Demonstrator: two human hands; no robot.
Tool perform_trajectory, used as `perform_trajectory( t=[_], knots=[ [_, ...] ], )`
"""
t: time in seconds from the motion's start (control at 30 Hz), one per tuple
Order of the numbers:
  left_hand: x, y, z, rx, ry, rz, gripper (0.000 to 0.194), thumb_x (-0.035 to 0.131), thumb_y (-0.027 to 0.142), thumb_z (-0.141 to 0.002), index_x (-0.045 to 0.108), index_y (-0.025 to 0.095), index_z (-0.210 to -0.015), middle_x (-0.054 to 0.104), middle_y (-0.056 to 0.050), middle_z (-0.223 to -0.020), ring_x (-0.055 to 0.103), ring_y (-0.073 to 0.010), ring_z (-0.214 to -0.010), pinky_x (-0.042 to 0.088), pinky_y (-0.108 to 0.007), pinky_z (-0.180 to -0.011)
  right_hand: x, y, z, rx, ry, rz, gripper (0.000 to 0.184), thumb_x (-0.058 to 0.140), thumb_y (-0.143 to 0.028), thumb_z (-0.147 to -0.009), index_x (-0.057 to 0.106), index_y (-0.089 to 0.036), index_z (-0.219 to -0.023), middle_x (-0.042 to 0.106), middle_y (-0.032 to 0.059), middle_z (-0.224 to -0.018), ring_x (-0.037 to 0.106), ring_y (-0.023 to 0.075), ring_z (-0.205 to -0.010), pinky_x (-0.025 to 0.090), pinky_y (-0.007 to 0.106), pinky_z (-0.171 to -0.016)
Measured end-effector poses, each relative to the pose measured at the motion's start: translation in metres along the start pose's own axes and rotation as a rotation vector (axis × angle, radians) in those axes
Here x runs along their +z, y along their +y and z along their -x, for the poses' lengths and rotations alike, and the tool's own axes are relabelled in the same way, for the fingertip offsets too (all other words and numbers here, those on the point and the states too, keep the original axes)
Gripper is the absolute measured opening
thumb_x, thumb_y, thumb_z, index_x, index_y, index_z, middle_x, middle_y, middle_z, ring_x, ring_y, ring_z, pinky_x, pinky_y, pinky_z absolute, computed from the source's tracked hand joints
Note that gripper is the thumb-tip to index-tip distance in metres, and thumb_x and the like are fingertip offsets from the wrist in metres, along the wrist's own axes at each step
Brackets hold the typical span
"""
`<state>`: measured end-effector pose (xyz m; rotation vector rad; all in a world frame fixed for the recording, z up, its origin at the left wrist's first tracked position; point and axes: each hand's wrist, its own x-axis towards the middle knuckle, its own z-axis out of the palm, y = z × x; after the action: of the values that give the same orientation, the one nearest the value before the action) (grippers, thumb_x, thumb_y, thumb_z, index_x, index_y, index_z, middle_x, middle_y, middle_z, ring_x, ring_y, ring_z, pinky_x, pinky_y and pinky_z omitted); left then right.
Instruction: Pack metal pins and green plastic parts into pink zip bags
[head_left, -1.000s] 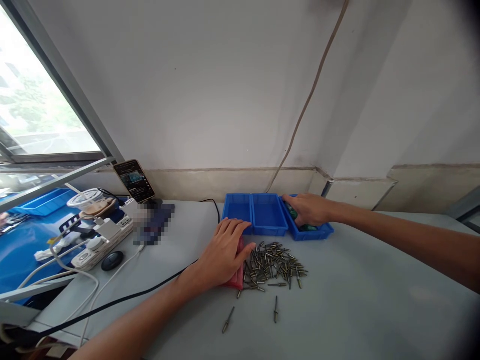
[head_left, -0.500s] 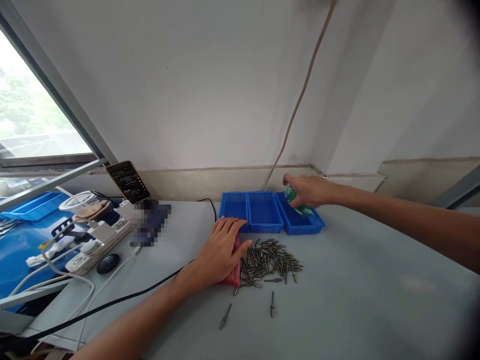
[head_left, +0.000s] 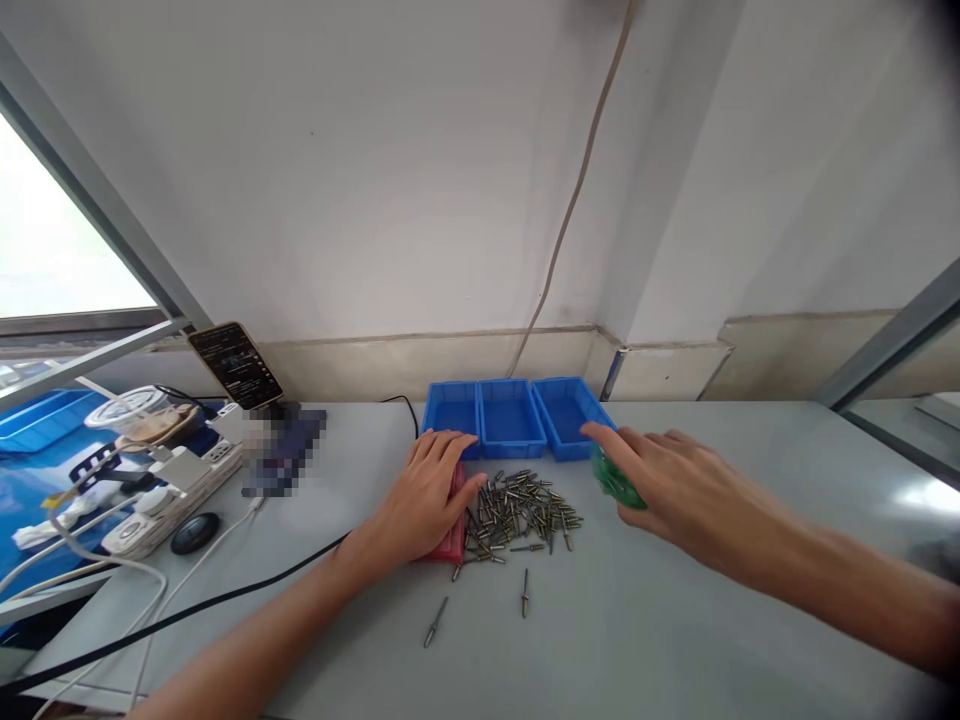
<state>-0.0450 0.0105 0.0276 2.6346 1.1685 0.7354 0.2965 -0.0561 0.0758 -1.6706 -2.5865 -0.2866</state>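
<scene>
My left hand (head_left: 431, 500) lies over a red tray-like piece (head_left: 454, 530), its fingers stretched forward and the thumb apart; most of the red piece is hidden under it. Against its right side spreads a pile of pop rivets (head_left: 517, 510). Two single rivets lie nearer me, one (head_left: 435, 622) tilted and one (head_left: 525, 595) almost straight. My right hand (head_left: 667, 480) is closed around a crumpled green plastic bag (head_left: 615, 482), just in front of the right blue bin (head_left: 566, 455). The middle blue bin (head_left: 514, 450) and left blue bin (head_left: 454, 388) stand beside it.
A black cable (head_left: 247, 590) crosses the table on the left. Behind it are a black mouse (head_left: 195, 533), a power strip (head_left: 161, 500) with chargers, and a propped phone (head_left: 236, 366). The wall (head_left: 420, 220) rises behind the bins.
My right hand has come out of the right bin with the green bag, moving towards me and right. My left hand stays on the red piece. The view has turned slightly right.
</scene>
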Motion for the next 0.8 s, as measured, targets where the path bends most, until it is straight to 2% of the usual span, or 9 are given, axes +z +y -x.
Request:
perform_trajectory(
  t=[0.1, 0.17, 0.27, 0.4, 0.47, 0.57, 0.63, 0.8],
  knots=[
    [0.0, -0.001, 0.0, -0.006, -0.002, 0.0, 0.044, 0.048, 0.05, -0.113, 0.052, 0.026, -0.15, 0.06, -0.01, -0.149, 0.052, -0.03, -0.142, 0.037, -0.056, -0.127, 0.026, -0.004, 0.021, -0.008, -0.002, 0.052, 0.076, 0.07, -0.022, -0.083, 0.042, -0.028, -0.154, 0.074, 0.0138, -0.108, 0.073, 0.0379, -0.083, 0.05, 0.048, -0.079],
    [0.001, -0.001, 0.0, -0.006, 0.0, -0.005, 0.044, 0.048, 0.05, -0.113, 0.052, 0.025, -0.15, 0.06, -0.01, -0.149, 0.051, -0.0301, -0.143, 0.036, -0.057, -0.127, 0.035, -0.007, 0.027, 0.021, 0.05, 0.096, 0.067, 0.066, -0.02, -0.086, 0.046, -0.024, -0.15, 0.074, 0.0113, -0.103, 0.073, 0.0352, -0.08, 0.051, 0.046, -0.076],
    [0.001, -0.001, 0.0, -0.001, 0.0, -0.014, 0.044, 0.049, 0.049, -0.113, 0.051, 0.025, -0.15, 0.06, -0.01, -0.149, 0.051, -0.0294, -0.143, 0.035, -0.055, -0.128, 0.039, -0.014, 0.029, 0.188, 0.134, 0.027, 0.051, 0.058, -0.028, -0.094, 0.051, -0.02, -0.145, 0.076, 0.0075, -0.095, 0.072, 0.0311, -0.069, 0.049, 0.04, -0.064],
    [0.002, -0.001, 0.0, 0.0, 0.008, -0.019, 0.044, 0.05, 0.049, -0.113, 0.053, 0.025, -0.15, 0.061, -0.009, -0.148, 0.052, -0.0291, -0.142, 0.037, -0.054, -0.128, 0.038, -0.022, 0.029, 0.465, 0.095, -0.143, 0.048, 0.054, -0.045, -0.101, 0.052, -0.022, -0.143, 0.079, 0.0083, -0.104, 0.075, 0.0313, -0.072, 0.046, 0.036, -0.056],
    [0.002, -0.001, 0.0, 0.001, 0.006, -0.02, 0.044, 0.05, 0.048, -0.113, 0.052, 0.025, -0.15, 0.061, -0.009, -0.149, 0.052, -0.0287, -0.142, 0.036, -0.054, -0.128, 0.04, -0.026, 0.03, 0.532, 0.077, -0.183, 0.049, 0.05, -0.049, -0.102, 0.053, -0.021, -0.142, 0.078, 0.0114, -0.112, 0.076, 0.0344, -0.085, 0.051, 0.04, -0.062],
    [0.002, -0.001, 0.0, -0.002, -0.001, -0.017, 0.044, 0.051, 0.047, -0.113, 0.052, 0.025, -0.15, 0.06, -0.009, -0.149, 0.052, -0.0281, -0.143, 0.035, -0.053, -0.129, 0.049, -0.033, 0.031, 0.541, 0.119, -0.195, 0.055, 0.046, -0.054, -0.103, 0.054, -0.017, -0.144, 0.075, 0.0169, -0.124, 0.072, 0.0406, -0.109, 0.056, 0.049, -0.081],
    [0.002, -0.001, 0.0, 0.002, 0.001, -0.016, 0.044, 0.051, 0.047, -0.113, 0.052, 0.025, -0.15, 0.06, -0.009, -0.149, 0.052, -0.0286, -0.143, 0.036, -0.054, -0.129, 0.057, -0.035, 0.031, 0.552, 0.155, -0.203, 0.06, 0.044, -0.059, -0.104, 0.055, -0.016, -0.144, 0.072, 0.0188, -0.128, 0.069, 0.0423, -0.115, 0.055, 0.055, -0.089],
    [0.002, 0.0, 0.0, 0.007, 0.013, -0.022, 0.043, 0.051, 0.046, -0.113, 0.052, 0.025, -0.15, 0.061, -0.01, -0.149, 0.051, -0.0299, -0.143, 0.037, -0.056, -0.127, 0.069, -0.037, 0.029, 0.59, 0.255, -0.231, 0.067, 0.04, -0.07, -0.106, 0.054, -0.017, -0.145, 0.066, 0.021, -0.14, 0.066, 0.0432, -0.124, 0.052, 0.062, -0.098]
  ],
)
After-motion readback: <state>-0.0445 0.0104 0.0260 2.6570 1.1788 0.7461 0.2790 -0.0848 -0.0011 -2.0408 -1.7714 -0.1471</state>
